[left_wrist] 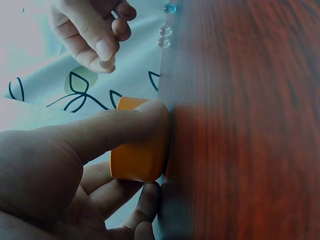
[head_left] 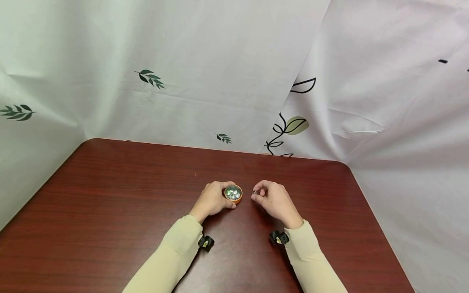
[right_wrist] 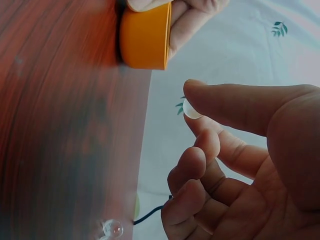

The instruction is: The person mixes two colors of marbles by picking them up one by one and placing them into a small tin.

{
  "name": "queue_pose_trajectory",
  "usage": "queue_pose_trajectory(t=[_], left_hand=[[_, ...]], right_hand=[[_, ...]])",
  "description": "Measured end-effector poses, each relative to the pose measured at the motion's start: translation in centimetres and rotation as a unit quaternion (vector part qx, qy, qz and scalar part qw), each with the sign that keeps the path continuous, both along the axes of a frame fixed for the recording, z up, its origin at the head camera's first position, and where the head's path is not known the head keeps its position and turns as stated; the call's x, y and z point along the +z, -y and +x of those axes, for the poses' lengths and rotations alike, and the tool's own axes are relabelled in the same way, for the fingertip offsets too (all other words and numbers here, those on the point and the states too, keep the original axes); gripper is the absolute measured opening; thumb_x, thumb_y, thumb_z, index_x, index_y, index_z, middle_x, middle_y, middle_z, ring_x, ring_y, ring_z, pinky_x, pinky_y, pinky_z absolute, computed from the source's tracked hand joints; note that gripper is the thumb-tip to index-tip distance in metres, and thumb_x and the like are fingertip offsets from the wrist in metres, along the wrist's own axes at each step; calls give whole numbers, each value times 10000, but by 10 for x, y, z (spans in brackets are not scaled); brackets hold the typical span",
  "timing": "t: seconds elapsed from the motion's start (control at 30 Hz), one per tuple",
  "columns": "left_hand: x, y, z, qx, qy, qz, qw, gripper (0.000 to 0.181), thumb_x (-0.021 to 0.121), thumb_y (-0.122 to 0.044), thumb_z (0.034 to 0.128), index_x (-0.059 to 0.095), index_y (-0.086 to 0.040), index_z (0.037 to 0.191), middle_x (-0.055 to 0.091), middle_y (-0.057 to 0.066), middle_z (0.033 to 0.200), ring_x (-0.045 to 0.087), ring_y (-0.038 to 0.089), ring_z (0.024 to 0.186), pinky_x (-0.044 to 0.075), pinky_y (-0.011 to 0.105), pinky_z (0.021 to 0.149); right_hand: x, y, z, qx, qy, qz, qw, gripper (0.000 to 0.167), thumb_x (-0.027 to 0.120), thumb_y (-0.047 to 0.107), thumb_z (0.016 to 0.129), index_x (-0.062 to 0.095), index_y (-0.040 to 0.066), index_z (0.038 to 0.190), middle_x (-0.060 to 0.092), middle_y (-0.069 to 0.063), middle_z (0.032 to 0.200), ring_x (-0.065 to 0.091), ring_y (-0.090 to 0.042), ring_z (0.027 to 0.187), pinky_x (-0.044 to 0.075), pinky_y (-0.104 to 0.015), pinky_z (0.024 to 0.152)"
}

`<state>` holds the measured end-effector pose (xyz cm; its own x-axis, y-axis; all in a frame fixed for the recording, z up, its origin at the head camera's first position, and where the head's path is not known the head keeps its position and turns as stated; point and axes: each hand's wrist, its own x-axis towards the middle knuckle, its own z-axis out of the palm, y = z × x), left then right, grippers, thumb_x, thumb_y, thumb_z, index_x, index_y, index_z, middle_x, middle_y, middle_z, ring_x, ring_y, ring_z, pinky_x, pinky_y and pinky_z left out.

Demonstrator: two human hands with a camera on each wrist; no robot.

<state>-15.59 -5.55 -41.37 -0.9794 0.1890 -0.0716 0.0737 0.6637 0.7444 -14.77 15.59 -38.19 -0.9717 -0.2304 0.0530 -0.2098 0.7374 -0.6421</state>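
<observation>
A small round orange bowl (head_left: 239, 199) stands on the table, with clear glass marbles (head_left: 232, 193) inside. My left hand (head_left: 212, 198) grips its side, thumb on the near side and fingers round the far side. To the right of the bowl, my right hand (head_left: 276, 200) pinches one clear marble (right_wrist: 190, 109) between thumb and index finger, above the tabletop and apart from the bowl. Its other fingers are curled loosely. In the left wrist view, a bluish marble (left_wrist: 170, 8) and two clear marbles (left_wrist: 164, 42) lie on the table beyond the right hand.
The dark red wooden table (head_left: 121, 195) has rounded far corners. White cloth (head_left: 190, 73) with leaf prints hangs behind it and along both sides. A black wrist camera (head_left: 206, 243) sits at the left sleeve, and another wrist camera (head_left: 279, 238) at the right.
</observation>
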Motion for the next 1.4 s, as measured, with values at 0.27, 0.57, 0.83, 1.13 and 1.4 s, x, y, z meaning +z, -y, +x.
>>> queue_pose_trajectory(t=[0.27, 0.57, 0.83, 1.13, 1.4], left_hand=[[1, 0, -1, -16, -104, -61, 9999, 567, 940, -149, 679, 738, -251, 1199, 721, -4, 1072, 620, 241, 1023, 489, 426, 892], [2, 1, -2, -34, -147, -83, 9999, 543, 940, -162, 685, 742, -249, 1182, 721, -19, 1055, 609, 248, 1008, 482, 436, 880], [5, 2, -3, -104, -128, -13, 9999, 505, 929, -153, 707, 744, -265, 1164, 719, -32, 1034, 620, 203, 964, 488, 413, 861], [3, 1, -3, -62, -65, 4, 10000, 518, 925, -168, 715, 739, -265, 1188, 716, -26, 1053, 609, 205, 948, 497, 389, 836], [1, 1, 0, -118, -45, -16, 9999, 520, 923, -171, 717, 738, -256, 1195, 719, -26, 1065, 612, 211, 953, 498, 395, 829]], right_hand=[[-1, 9, -2, 83, -106, -56, 9999, 99, 794, 122, 850, 706, 148, 887, 546, 44, 712, 488, -105, 606, 414, -277, 602], [-2, 20, -5, 184, -127, -118, 9997, 90, 795, 123, 856, 718, 139, 899, 545, 41, 700, 484, -108, 590, 413, -276, 590], [1, 31, -7, 315, -125, -111, 9994, 75, 787, 132, 864, 731, 129, 913, 548, 50, 696, 492, -112, 589, 417, -288, 587], [-2, 35, -7, 444, -88, -214, 9987, 71, 772, 109, 878, 728, 104, 933, 556, 39, 716, 490, -116, 588, 418, -281, 576], [-7, 37, -5, 486, -128, -151, 9986, 75, 767, 106, 884, 730, 103, 949, 553, 53, 716, 493, -105, 601, 420, -268, 582]])
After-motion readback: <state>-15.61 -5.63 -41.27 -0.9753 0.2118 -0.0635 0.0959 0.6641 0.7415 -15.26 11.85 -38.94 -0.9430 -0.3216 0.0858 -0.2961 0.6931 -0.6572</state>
